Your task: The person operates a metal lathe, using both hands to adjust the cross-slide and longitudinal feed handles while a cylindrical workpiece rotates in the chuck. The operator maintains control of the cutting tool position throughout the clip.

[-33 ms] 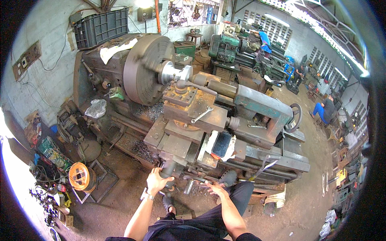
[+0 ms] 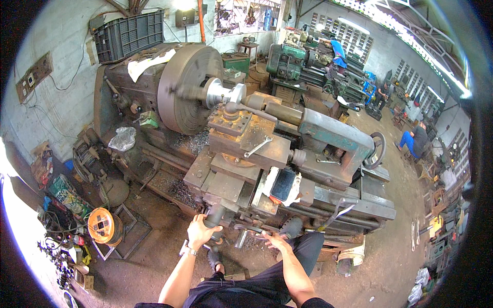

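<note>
I stand at a large grey lathe (image 2: 328, 133). Its round chuck (image 2: 187, 95) looks blurred, and a shiny metal workpiece (image 2: 222, 92) sticks out of it toward the tool post (image 2: 232, 122). My left hand (image 2: 200, 232) is closed around a cylindrical handle (image 2: 214, 215) on the front of the carriage. My right hand (image 2: 275, 241) rests on the apron handwheel (image 2: 251, 231), fingers curled on its rim. A wrench (image 2: 257, 147) lies on the carriage top. A dark phone (image 2: 283, 185) lies on a white cloth.
Metal chips (image 2: 179, 191) pile under the bed. An orange cable reel (image 2: 101, 226) and clutter stand on the floor at left, a white bucket (image 2: 352, 255) at right. A dark crate (image 2: 128, 33) tops the headstock. More machines (image 2: 308, 56) and two seated people (image 2: 417, 139) are behind.
</note>
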`<action>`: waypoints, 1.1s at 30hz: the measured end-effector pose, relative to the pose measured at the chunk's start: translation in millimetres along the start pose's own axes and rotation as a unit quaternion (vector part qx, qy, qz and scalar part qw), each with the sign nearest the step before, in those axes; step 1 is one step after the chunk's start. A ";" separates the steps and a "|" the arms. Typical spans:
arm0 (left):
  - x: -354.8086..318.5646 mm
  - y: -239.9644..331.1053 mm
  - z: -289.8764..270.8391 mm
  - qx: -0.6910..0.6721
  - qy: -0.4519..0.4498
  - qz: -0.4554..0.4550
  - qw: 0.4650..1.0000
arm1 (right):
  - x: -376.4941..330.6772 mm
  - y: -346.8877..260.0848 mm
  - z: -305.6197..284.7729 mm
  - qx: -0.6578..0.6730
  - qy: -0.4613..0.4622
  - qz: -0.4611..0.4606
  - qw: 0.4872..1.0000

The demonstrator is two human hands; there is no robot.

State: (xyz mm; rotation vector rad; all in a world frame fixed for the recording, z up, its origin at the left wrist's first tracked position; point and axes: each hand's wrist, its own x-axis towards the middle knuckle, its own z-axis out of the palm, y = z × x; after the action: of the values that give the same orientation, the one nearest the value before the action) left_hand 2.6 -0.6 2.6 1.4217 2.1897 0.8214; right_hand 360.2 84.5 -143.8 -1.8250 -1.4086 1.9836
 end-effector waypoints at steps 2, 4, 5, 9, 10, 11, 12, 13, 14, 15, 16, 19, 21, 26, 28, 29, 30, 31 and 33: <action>0.0 0.8 -0.6 0.014 -0.003 -0.001 1.000 | -0.8 -0.2 0.1 0.005 -0.007 -0.007 1.000; 0.1 1.7 -1.3 0.019 -0.006 -0.003 1.000 | -1.7 -0.1 0.2 0.005 -0.004 -0.008 1.000; -0.1 2.2 -1.7 0.016 -0.008 -0.006 1.000 | -2.0 0.2 0.2 0.004 -0.004 -0.009 1.000; -0.3 2.5 -2.2 0.010 -0.014 -0.013 1.000 | -1.6 0.8 -0.1 -0.001 0.004 -0.002 1.000; -0.3 2.1 -1.9 0.010 -0.014 -0.011 1.000 | -1.2 0.7 -0.1 -0.001 -0.004 -0.009 1.000; -0.1 1.5 -1.5 0.009 -0.012 -0.009 1.000 | -0.9 0.5 -0.1 -0.004 -0.003 -0.007 1.000; 0.0 0.9 -0.9 0.008 -0.010 -0.007 1.000 | -0.7 0.2 -0.1 -0.012 0.009 0.007 1.000; 0.2 0.1 -0.3 0.007 -0.007 -0.002 1.000 | -0.9 0.0 -0.2 -0.008 -0.001 -0.004 1.000; 0.2 -0.7 0.3 0.007 -0.003 0.002 1.000 | -1.2 -0.2 -0.4 -0.009 -0.001 -0.003 1.000; 0.2 -1.3 0.8 0.007 -0.002 0.003 1.000 | -1.6 -0.3 -0.4 -0.011 0.006 0.004 1.000; 0.2 -1.7 1.2 0.005 0.002 0.007 1.000 | -1.8 -0.3 -0.4 -0.008 -0.001 -0.003 1.000; -0.1 -1.3 1.2 0.005 0.002 0.007 1.000 | -1.0 0.5 -0.5 -0.005 -0.001 -0.004 1.000; -0.2 -0.4 0.4 0.006 0.000 0.005 1.000 | 1.3 1.8 -0.9 -0.008 0.006 0.004 1.000; -0.3 1.1 -0.4 0.009 -0.003 0.001 1.000 | 7.8 7.3 -3.0 -0.006 -0.012 -0.003 1.000; -0.4 0.4 0.1 0.008 -0.001 0.003 1.000 | 8.9 9.1 -3.7 -0.006 -0.010 -0.002 1.000; -0.3 0.0 0.5 0.007 -0.001 0.005 1.000 | 9.0 9.7 -3.9 -0.006 -0.009 -0.004 1.000; -0.2 -0.5 0.9 0.006 -0.002 0.004 1.000 | 9.0 10.1 -4.0 -0.008 0.000 0.003 1.000; -0.1 -0.8 1.2 0.004 0.000 0.005 1.000 | 9.0 10.1 -3.8 -0.008 -0.009 -0.005 1.000; 0.2 -1.3 1.6 0.001 -0.004 -0.002 1.000 | 8.6 9.7 -3.1 -0.015 0.000 0.005 1.000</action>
State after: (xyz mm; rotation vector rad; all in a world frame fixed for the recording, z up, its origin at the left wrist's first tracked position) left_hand 2.6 -0.4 0.6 1.4176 2.1885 0.8112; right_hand 365.1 86.1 -156.1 -1.8473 -1.4392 1.9769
